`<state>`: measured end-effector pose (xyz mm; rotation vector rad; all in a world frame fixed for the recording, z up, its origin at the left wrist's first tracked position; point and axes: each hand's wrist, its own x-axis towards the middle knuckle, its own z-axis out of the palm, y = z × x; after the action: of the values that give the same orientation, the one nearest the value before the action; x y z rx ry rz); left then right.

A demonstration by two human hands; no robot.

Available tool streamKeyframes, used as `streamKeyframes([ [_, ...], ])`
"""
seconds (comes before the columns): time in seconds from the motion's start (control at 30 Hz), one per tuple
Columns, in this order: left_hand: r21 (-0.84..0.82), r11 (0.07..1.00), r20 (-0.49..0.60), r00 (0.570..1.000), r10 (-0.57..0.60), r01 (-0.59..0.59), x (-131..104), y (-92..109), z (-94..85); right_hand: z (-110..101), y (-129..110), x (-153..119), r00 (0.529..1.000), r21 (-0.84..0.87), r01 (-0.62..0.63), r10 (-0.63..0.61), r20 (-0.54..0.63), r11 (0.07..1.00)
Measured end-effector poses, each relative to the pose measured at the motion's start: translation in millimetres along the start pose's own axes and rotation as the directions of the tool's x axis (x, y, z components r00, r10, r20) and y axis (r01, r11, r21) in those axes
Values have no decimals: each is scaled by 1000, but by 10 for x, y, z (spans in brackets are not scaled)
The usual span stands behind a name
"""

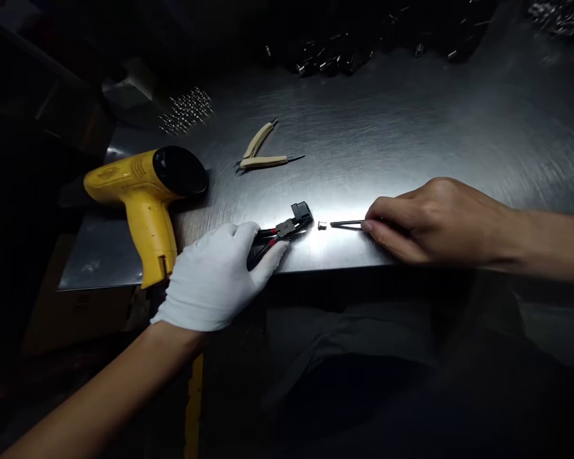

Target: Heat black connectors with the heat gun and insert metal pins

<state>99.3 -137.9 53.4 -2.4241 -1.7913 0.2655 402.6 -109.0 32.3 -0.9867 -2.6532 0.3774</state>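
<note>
My left hand (220, 271), in a white glove, is closed round the handles of black-and-red pliers (286, 227). A small black block (302, 212) sits at the jaws of the pliers; whether they grip it I cannot tell. My bare right hand (421, 223) pinches a thin dark rod (347, 224), its tip pointing left. Just left of that tip lies a tiny shiny metal piece (322, 225) on the steel tabletop (344, 134), between the rod and the pliers.
A yellow heat gun (146, 197) stands left of my gloved hand. Cream-handled pliers (263, 156) lie open farther back. Small metal pins (186, 111) are clustered at back left, with dark metal-tipped parts (328, 60) along the back and a shiny heap (562, 16) at far right.
</note>
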Motion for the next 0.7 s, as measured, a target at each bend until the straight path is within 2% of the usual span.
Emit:
streamKeyframes([
  [0.17, 22, 999, -50, 998, 30, -29, -30, -9, 24, -25, -127, -7, 996, -47, -64, 66, 57, 997],
  [0.3, 33, 998, -74, 996, 57, -55, -35, -18, 32, 8, -196, 6, 992, -89, -117, 121, 43, 989],
  [0.5, -21, 998, -21, 998, 52, -52, -13, -16, 3, 64, -200, 17, 989, -99, -148, 148, -8, 984],
  [0.6, -125, 992, 36, 999, 29, -24, -36, -8, -88, 87, -156, -54, 985, -62, -172, 169, -44, 983],
  [0.7, -322, 946, 93, 996, -16, 45, -16, -63, -230, 175, -56, -139, 975, 45, -195, 199, -103, 980],
])
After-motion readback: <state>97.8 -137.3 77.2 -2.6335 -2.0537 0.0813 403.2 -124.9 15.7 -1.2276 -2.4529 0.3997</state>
